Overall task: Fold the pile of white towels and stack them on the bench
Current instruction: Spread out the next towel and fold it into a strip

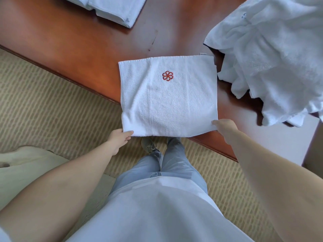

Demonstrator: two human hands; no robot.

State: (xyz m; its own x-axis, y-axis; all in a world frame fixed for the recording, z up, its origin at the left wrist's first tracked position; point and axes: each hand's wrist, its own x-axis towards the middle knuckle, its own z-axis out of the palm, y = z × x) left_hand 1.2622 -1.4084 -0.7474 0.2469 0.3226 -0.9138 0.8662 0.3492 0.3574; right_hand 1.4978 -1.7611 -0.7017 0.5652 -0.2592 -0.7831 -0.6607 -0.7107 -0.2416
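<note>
A white towel [167, 98] with a red flower emblem lies spread flat on the reddish-brown wooden bench [78, 41], its near edge hanging past the bench's front edge. My left hand [120, 138] pinches the towel's near left corner. My right hand [224, 126] pinches its near right corner. A loose pile of unfolded white towels [272, 58] sits on the bench at the right, close to the spread towel's right side. A stack of folded white towels [111, 9] rests at the far end of the bench, top left.
Beige patterned carpet [52, 105] covers the floor in front of the bench. A pale cushioned seat [26, 165] is at my lower left. My legs and shoes stand just below the towel's near edge.
</note>
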